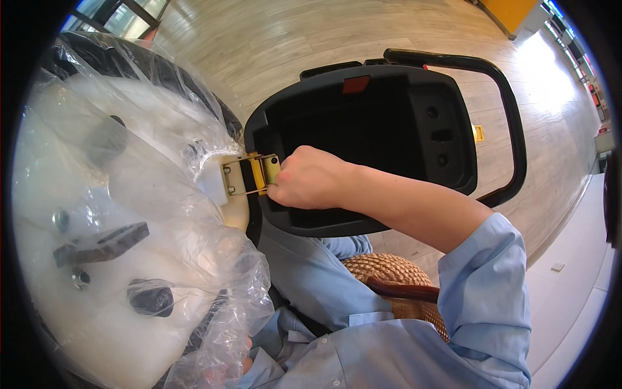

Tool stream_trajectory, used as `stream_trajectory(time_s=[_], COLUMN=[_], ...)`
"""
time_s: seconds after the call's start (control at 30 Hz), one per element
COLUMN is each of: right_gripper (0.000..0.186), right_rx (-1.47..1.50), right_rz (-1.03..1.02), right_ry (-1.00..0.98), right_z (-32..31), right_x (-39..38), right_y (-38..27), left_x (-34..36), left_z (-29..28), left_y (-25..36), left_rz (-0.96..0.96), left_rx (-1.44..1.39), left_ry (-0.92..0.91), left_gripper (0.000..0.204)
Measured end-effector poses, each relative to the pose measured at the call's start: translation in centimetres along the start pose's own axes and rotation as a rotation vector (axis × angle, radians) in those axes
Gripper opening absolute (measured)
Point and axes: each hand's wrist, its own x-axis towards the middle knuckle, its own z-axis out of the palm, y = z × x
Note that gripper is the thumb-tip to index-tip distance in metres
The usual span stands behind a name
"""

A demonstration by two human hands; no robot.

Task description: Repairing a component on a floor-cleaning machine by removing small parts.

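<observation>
My right hand (310, 176) is closed in a fist at the hinge end of a black storage bin (448, 133). Its knuckles are beside a yellowish metal hinge (257, 174), and whatever the fingers grip is hidden beneath them. The hinge joins the bin to an upturned vehicle seat (129, 240), whose pale underside is wrapped in clear plastic film (223, 275). Only a sliver of my left hand (247, 365) shows low down at the film's edge, with its fingers hidden.
A curved black rail (515, 123) loops around the bin's right end. Dark rubber pads and a grey hook-shaped part (103, 243) sit on the seat's underside. Below the bin is a woven chair (389, 266) with a wooden arm (402, 290). Wooden flooring (259, 39) surrounds everything.
</observation>
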Motion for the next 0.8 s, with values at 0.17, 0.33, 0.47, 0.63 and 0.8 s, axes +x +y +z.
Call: stream_trajectory(time_s=[0.17,0.33,0.47,0.63,0.8], right_gripper=[0.011,0.01,0.012,0.013,0.014], right_rx=[0.113,0.112,0.091,0.12,0.184], right_rz=[0.067,0.034,0.063,0.04,0.018], right_ry=[0.007,-0.056,-0.117,-0.064,-0.018], right_z=[0.0,-0.5,-1.2,-0.6,-0.4], right_x=[-0.2,0.0,-0.4,0.0,-0.2], right_y=[0.3,0.5,0.5,0.4,0.7], left_x=[7.4,4.9,4.7,8.0,5.4], left_z=[4.6,3.0,2.5,8.3,3.7], left_y=[3.7,1.4,3.2,2.3,1.6], left_rz=[0.282,0.458,0.296,0.534,0.452], left_rx=[0.649,0.761,0.735,0.976,0.77], left_ry=[-0.249,0.011,-0.101,0.235,0.104], left_gripper=[0.098,0.099,0.099,0.098,0.094])
